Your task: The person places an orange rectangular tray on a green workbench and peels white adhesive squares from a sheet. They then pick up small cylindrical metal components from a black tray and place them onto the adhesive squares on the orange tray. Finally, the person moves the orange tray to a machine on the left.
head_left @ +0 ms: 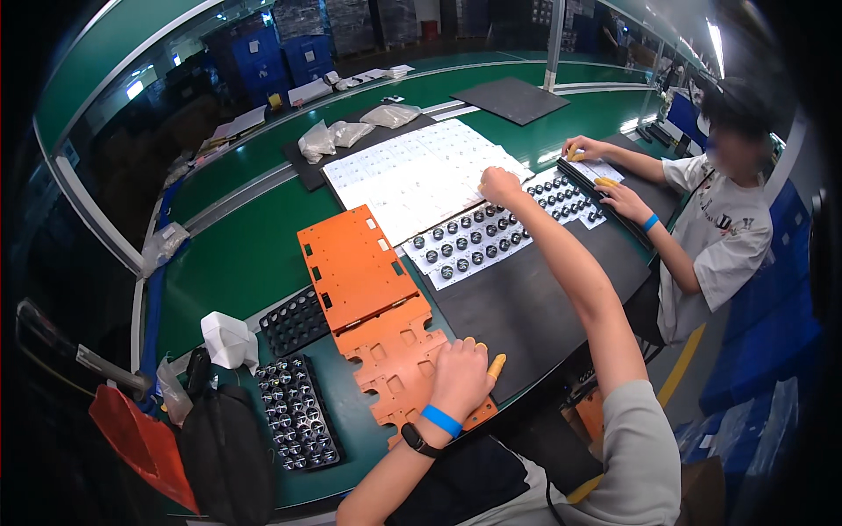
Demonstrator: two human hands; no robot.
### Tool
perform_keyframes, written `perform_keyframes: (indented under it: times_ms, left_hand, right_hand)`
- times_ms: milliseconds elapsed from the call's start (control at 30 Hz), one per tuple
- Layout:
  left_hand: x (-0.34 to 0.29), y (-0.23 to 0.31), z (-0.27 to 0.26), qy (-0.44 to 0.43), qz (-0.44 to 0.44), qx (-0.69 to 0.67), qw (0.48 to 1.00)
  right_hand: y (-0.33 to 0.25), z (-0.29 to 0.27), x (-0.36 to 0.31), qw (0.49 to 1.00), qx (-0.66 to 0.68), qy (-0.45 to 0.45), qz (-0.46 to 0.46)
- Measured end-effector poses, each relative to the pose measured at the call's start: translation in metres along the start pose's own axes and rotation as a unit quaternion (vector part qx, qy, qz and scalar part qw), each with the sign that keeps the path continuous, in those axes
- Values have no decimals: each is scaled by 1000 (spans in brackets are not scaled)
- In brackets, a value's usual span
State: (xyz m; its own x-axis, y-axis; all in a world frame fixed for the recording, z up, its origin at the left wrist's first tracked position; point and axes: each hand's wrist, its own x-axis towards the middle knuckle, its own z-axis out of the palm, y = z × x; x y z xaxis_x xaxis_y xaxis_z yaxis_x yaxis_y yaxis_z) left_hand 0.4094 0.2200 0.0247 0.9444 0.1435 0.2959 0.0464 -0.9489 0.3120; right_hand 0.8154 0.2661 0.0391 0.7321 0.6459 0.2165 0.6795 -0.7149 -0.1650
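My left hand [462, 379] rests over an orange plate with cut-outs [390, 368], its yellow-covered thumb standing apart from bent fingers; nothing shows in it. Past the cut-out plate lies a flat orange panel [358, 267]. My right hand [502, 186] reaches forward to the near right edge of the white sheets [403, 180]. Its fingers are curled together, and whatever they hold is hidden. Below that hand, white strips [438, 274] carry rows of round black parts [462, 244]. They lie beside and partly on a black mat [517, 307].
Left of the orange plate stand a black tray of shiny round parts [298, 412] and a second black tray [294, 323]. Clear bags [351, 133] lie at the back. At right, another person [719, 219] has both hands near a long black bar [605, 206].
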Motion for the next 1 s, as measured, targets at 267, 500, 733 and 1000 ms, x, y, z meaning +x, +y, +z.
perform_keyframes:
  times_ms: [267, 500, 733, 1000]
  left_hand:
    - [-1, -1, -1, -12, -5, 2, 1000]
    - [0, -2, -1, 3, -2, -13, 1000]
    - [0, -2, 0, 4, -4, -18, 1000]
    - [0, -2, 0, -2, -10, -20, 1000]
  right_hand:
    - [-48, 11, -17, 994, -39, -104, 5]
    - [-92, 9, -28, 990, -25, -138, 10]
    - [-105, 27, -21, 991, 6, -132, 32]
    - [-105, 46, -5, 994, 19, -110, 2]
